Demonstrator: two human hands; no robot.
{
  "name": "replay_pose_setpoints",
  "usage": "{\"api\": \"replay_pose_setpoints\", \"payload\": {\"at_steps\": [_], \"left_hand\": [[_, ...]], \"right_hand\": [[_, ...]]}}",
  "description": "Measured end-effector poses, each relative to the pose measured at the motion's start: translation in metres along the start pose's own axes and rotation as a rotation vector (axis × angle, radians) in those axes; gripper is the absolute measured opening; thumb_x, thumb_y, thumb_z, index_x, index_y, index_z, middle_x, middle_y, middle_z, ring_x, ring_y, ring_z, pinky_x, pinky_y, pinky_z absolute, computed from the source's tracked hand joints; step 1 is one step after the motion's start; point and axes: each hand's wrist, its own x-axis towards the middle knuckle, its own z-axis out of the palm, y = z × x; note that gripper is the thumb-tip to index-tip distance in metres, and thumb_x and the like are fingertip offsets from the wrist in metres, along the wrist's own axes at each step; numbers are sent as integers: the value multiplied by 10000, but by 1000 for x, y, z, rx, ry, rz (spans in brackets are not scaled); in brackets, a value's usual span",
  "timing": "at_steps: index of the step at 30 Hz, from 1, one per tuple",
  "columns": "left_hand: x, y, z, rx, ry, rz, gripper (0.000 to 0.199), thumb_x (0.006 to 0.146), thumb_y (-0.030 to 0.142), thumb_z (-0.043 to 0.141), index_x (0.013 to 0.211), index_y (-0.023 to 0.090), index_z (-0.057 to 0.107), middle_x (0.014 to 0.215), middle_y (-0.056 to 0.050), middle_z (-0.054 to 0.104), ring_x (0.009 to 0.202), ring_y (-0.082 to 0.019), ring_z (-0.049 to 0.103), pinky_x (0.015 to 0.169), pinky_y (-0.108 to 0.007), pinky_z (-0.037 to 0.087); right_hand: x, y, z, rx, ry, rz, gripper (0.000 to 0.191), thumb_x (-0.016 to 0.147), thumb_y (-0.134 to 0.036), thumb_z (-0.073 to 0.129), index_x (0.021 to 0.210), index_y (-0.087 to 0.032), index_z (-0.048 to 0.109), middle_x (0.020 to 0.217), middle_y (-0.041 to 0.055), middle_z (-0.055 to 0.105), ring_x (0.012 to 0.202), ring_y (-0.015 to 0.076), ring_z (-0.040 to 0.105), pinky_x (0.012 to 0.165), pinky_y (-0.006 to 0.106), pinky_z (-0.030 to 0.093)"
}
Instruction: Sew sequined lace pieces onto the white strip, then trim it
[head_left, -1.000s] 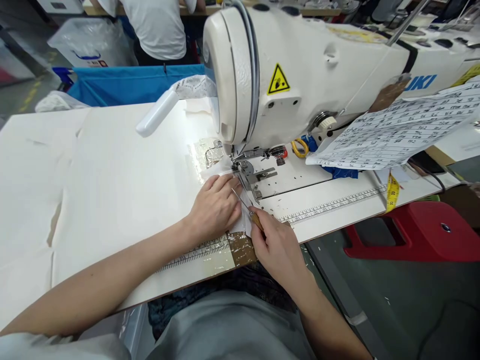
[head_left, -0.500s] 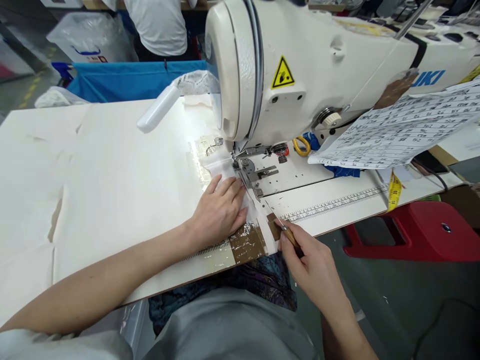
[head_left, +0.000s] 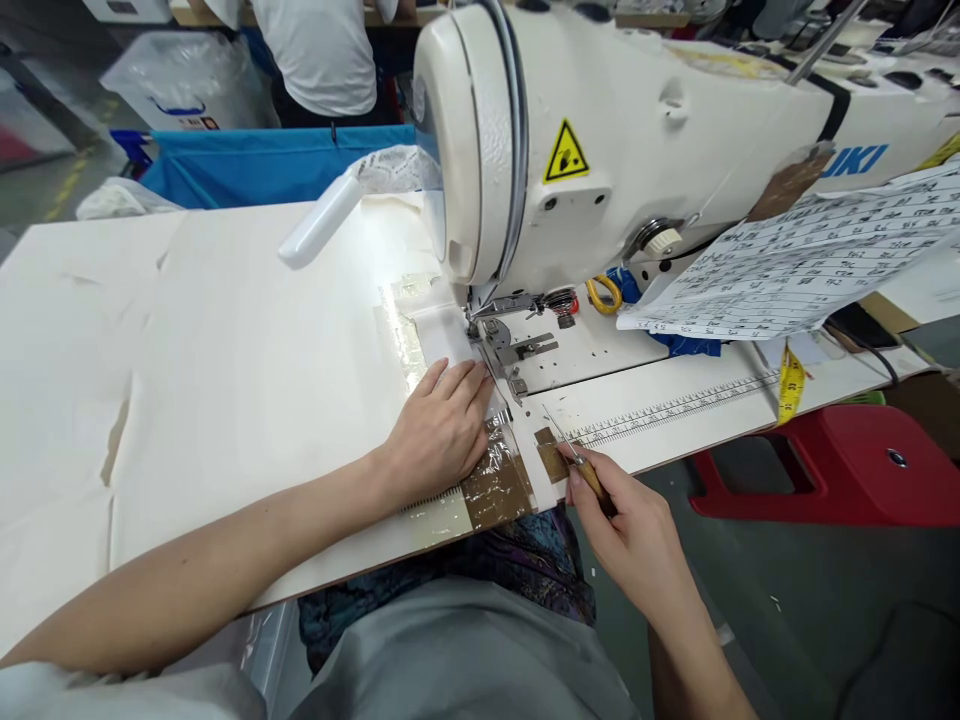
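Note:
My left hand [head_left: 442, 425] lies flat, palm down, on a piece of white fabric [head_left: 444, 335] just left of the presser foot [head_left: 491, 345]. Its fingers are stretched toward the needle area of the white sewing machine [head_left: 630, 120]. In my right hand [head_left: 626, 520], near the table's front edge, is an awl [head_left: 589, 478] with a wooden handle, its thin metal tip pointing up and left over the table. Brown tape [head_left: 495, 480] covers the table edge between my hands.
A printed sheet [head_left: 795, 260] hangs at the right, near yellow-handled scissors [head_left: 604, 295] and a yellow tape measure [head_left: 790, 385]. A red stool [head_left: 840, 460] stands below the table. Behind the blue cloth [head_left: 277, 165], a person in white [head_left: 319, 55] is seated.
The white fabric has slid away from me under the presser foot, with my left hand still on it. My right hand and the awl have shifted slightly right, away from the fabric.

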Motion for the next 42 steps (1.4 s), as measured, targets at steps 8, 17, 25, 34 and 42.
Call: {"api": "replay_pose_setpoints", "payload": {"at_steps": [8,17,25,34,42], "left_hand": [[0,0,0,29,-14,10,465,960,260,395,1332,31,553,1398,-202,546,1325,-320,468,1147,-492,331],[2,-2,-1,54,-17,7,469,974,261,372,1340,24,544,1397,-193,549,1328,-314,462,1146,-481,325],[8,-12,3,40,-15,-25,475,969,265,386,1348,9,516,1401,-196,536,1324,-318,453,1140,-479,319],[13,-18,2,-48,-1,-61,384,947,242,433,1227,14,562,1258,-196,577,1101,-301,534,900,-404,457],[12,-20,6,-67,37,-32,356,949,203,405,1224,39,562,1269,-186,582,1104,-298,529,888,-403,457]], "right_hand": [[-1,3,0,-28,-14,-11,327,973,-266,446,1192,-135,649,843,94,746,761,217,720,672,311,585],[-3,-5,4,113,29,92,342,976,-322,498,1272,-196,614,968,83,734,795,205,708,661,288,576],[15,-19,19,186,68,-120,259,987,-234,469,1218,-223,587,1088,81,706,930,193,686,742,281,546],[46,-31,47,-163,123,-461,223,975,-156,459,1125,-134,622,844,68,676,675,158,632,556,257,458],[56,-34,56,-396,166,-467,267,990,-180,426,1125,-112,647,865,68,712,636,151,646,495,265,400]]}}
